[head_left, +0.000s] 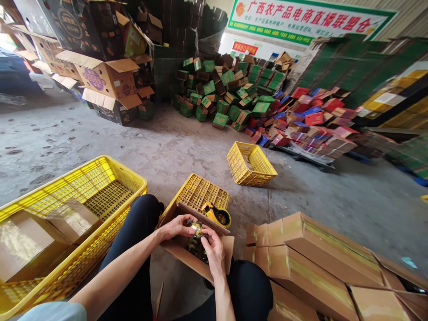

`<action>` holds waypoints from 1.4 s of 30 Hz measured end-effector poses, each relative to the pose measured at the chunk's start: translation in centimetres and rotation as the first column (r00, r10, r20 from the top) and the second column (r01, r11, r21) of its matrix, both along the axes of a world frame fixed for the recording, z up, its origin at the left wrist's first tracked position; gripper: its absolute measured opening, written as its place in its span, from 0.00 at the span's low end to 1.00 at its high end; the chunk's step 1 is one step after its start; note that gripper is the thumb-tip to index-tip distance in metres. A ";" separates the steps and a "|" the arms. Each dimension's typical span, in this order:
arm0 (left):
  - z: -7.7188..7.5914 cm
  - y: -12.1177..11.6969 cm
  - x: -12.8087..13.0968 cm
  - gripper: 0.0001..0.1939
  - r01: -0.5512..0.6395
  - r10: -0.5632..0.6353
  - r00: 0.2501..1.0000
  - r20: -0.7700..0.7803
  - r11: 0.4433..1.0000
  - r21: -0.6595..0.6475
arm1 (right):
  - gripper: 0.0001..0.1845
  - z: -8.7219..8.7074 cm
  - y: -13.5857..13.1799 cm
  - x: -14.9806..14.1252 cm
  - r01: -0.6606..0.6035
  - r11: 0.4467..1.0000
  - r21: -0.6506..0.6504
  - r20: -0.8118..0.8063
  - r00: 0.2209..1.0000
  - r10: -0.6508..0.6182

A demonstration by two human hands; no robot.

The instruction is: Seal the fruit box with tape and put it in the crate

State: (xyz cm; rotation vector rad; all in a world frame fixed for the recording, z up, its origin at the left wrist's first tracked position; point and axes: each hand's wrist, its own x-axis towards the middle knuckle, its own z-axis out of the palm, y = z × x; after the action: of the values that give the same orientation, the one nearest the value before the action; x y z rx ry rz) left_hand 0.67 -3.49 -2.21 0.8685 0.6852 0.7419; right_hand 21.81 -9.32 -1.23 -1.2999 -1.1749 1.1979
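Between my knees stands an open cardboard box point(189, 258), with several small dark and greenish pieces point(197, 249) inside. Above it, both hands grip a small shiny dark-and-yellow item point(198, 229) whose exact kind I cannot make out. My left hand point(177, 227) pinches it from the left, fingers closed. From the right, my right hand point(213, 246) holds it between thumb and fingers. A yellow-and-black tape dispenser point(217, 214) lies on an upturned yellow crate point(200, 191) just beyond the box.
At left, a large yellow crate point(100, 232) holds closed cardboard boxes point(26, 245). Stacked taped boxes point(310, 258) stand at right. Another yellow crate point(250, 164) sits ahead on the concrete floor. Farther back are heaps of green boxes point(227, 89) and red boxes point(314, 118).
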 end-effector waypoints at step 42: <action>-0.1 0.3 0.2 0.29 -0.032 0.037 0.999 -0.033 0.988 0.153 | 0.29 1.1 -0.1 -0.4 0.100 0.995 -0.008 -0.213 0.972 -0.100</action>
State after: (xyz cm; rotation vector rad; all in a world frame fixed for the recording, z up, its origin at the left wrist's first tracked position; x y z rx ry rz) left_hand 0.85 -3.24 -2.30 1.0140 0.6827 0.8195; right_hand 21.40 -9.38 -0.11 -1.1815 -0.9448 1.2282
